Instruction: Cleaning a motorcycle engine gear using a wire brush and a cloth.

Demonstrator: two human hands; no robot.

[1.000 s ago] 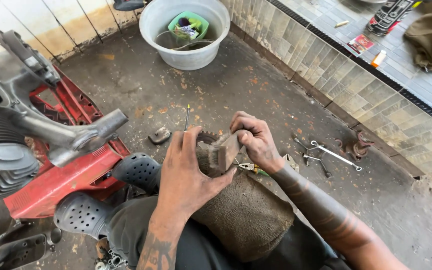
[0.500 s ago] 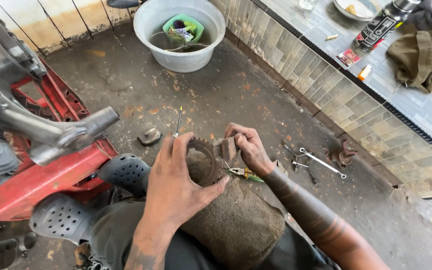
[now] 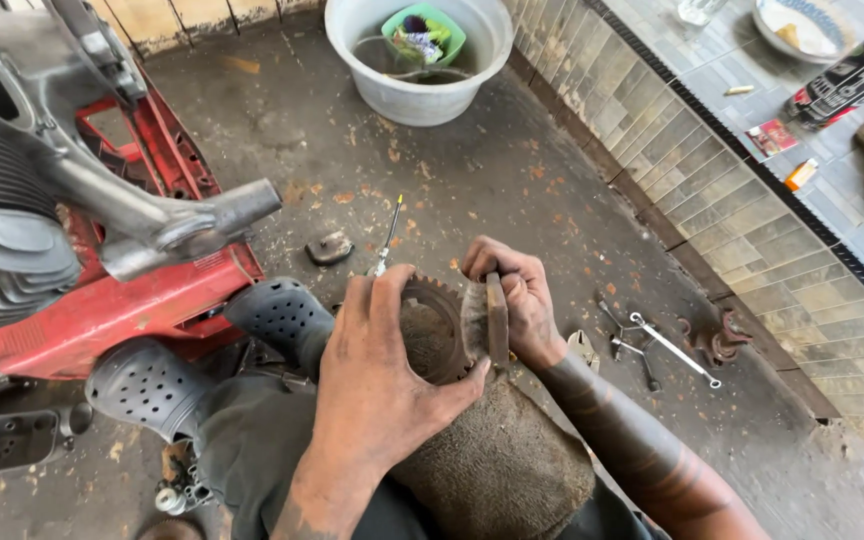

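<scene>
Green bowl (image 3: 423,36) inside white bucket (image 3: 418,92)

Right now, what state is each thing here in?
Left hand: closed around the toothed gear.
Toothed gear: rusty, held upright over the brown cloth.
Right hand: grip closed on the flat plate.
Flat plate: on edge, against the gear.
Brown cloth: draped over the knee.
White basin: upright, holding water and a green bowl.
Wrenches: lying loose on the floor.
Engine: resting on a red frame.
</scene>
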